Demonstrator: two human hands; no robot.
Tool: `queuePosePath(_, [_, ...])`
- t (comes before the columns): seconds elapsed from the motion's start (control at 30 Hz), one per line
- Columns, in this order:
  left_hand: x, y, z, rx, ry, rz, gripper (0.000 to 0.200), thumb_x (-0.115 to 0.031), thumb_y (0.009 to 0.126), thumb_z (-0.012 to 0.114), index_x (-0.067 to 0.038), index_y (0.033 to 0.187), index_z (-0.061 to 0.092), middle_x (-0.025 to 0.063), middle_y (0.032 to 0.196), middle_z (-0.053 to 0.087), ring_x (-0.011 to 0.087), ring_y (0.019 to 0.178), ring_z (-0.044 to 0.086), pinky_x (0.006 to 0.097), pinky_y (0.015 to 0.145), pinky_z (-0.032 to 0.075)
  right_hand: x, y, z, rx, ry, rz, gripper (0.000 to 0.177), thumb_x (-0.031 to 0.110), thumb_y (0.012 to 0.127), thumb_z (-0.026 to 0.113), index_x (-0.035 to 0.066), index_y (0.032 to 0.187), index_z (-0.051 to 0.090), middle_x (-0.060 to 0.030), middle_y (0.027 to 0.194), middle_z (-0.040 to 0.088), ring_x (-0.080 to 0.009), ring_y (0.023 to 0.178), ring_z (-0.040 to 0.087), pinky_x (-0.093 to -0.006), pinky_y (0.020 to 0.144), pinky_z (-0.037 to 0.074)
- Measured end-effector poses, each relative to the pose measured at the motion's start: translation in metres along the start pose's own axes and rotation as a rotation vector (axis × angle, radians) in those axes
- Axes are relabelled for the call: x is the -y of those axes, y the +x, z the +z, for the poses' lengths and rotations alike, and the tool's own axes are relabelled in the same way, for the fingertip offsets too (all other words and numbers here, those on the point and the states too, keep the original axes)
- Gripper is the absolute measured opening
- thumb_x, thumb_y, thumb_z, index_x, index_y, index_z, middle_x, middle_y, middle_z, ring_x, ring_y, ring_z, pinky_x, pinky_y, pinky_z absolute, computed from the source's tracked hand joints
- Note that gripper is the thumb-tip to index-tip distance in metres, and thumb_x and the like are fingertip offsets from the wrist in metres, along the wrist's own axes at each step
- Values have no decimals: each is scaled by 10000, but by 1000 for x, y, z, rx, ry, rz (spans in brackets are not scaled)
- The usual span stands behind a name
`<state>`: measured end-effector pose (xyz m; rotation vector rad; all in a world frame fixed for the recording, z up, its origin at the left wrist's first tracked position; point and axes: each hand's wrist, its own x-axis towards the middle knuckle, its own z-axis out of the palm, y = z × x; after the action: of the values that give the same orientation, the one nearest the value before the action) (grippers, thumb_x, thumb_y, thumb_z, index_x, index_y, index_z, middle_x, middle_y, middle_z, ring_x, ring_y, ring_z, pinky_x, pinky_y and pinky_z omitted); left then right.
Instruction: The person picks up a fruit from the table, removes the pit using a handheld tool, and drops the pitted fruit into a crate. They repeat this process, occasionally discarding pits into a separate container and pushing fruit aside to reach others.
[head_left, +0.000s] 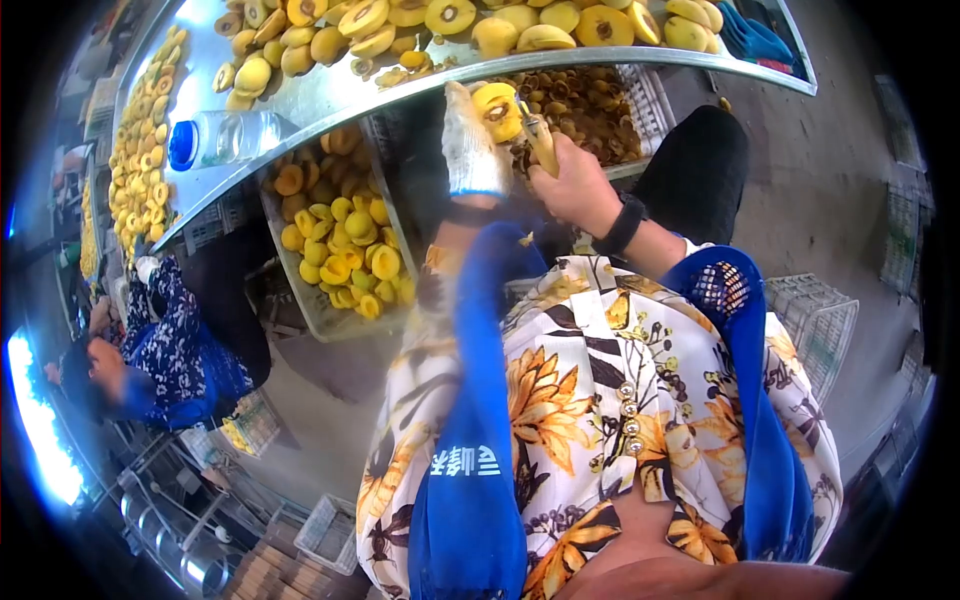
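My left hand (pixel 468 145), in a white knit glove, is closed on a halved yellow peach (pixel 494 104) whose cut face shows a reddish-brown pit hollow. My right hand (pixel 580 188) is bare and wrapped round the pale yellow handle of a pitting tool (pixel 541 143). The tool's metal end is right at the edge of the peach's cut face. Both hands are close together over a crate (pixel 652 100) of brown pits and scraps, just below the front edge of the metal table (pixel 330 100).
Halved peaches (pixel 450 15) and a blue-capped clear bottle (pixel 225 138) lie on the table. A blue cloth (pixel 752 40) is at its right end. Below left stands a crate (pixel 335 325) of peach halves. Another person (pixel 190 340) sits at the left. A white crate (pixel 812 320) stands at my right.
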<state>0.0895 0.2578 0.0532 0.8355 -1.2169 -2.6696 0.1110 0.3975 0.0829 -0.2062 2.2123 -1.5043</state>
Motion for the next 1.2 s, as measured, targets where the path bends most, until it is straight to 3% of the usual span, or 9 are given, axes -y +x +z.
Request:
queuePosePath(0.13, [-12, -27, 31, -52, 171, 95, 478, -505, 944, 337, -80, 1062, 522, 82, 958, 593, 208, 840, 579, 354, 742, 491, 0, 6, 4, -58, -95, 35, 267, 159, 793, 548, -32, 950, 447, -199, 662, 574, -266, 489, 579, -360, 476, 465])
queuePosePath(0.27, [-7, -29, 33, -6, 217, 183, 480, -500, 948, 327, -79, 1092, 507, 83, 981, 592, 201, 841, 589, 328, 710, 501, 2, 3, 8, -72, -165, 13, 267, 155, 796, 524, -48, 933, 417, -286, 739, 580, -423, 693, 591, -453, 647, 472])
queuePosePath(0.37, [-8, -32, 41, -74, 115, 54, 491, -499, 951, 315, -72, 1115, 495, 91, 998, 587, 200, 850, 590, 333, 712, 505, 10, 2, 3, -35, -156, 54, 263, 155, 799, 511, -52, 918, 403, -315, 770, 574, -480, 789, 550, -491, 717, 446])
queuePosePath(0.6, [-3, -24, 33, 12, 54, 75, 500, -484, 960, 295, -61, 1146, 486, 98, 1005, 579, 206, 840, 585, 329, 719, 509, 7, 3, 10, -109, -194, -26, 245, 133, 803, 530, -42, 903, 392, -306, 740, 574, -471, 729, 554, -516, 667, 436])
queuePosePath(0.87, [2, -28, 30, -66, 317, 269, 459, -416, 973, 331, -23, 1140, 499, 111, 1038, 583, 195, 911, 582, 303, 764, 503, 1, 10, 13, -17, -218, -2, 248, 109, 792, 525, -57, 945, 423, -300, 740, 579, -461, 741, 567, -487, 684, 455])
queuePosePath(0.97, [-2, -26, 27, -83, 175, 198, 418, -405, 959, 391, -27, 1075, 528, 108, 972, 598, 201, 845, 593, 311, 721, 509, 0, 8, 14, -7, -200, -111, 284, 93, 786, 511, -54, 1017, 432, -243, 714, 599, -377, 618, 606, -425, 570, 491])
queuePosePath(1.07, [-6, -10, 2, 49, 31, -25, 384, -415, 937, 444, -51, 994, 551, 107, 876, 606, 210, 762, 593, 318, 666, 507, 22, 0, 4, 387, 48, 249, 311, 87, 797, 498, -43, 1069, 424, -164, 684, 595, -240, 463, 574, -339, 415, 465])
queuePosePath(1.1, [-3, -3, -3, 26, 11, -69, 367, -428, 915, 487, -69, 918, 563, 96, 794, 603, 211, 690, 584, 309, 609, 499, 19, -1, 5, 382, 96, 212, 324, 93, 815, 492, -28, 1105, 411, -89, 643, 554, -135, 380, 497, -256, 326, 398])
queuePosePath(1.2, [-20, -17, 13, 104, -66, -212, 378, -433, 905, 500, -62, 903, 572, 92, 784, 611, 199, 667, 592, 299, 577, 505, 24, 0, -1, 484, 298, 307, 247, 89, 828, 492, 10, 1052, 425, -39, 605, 502, -109, 367, 442, -243, 324, 370])
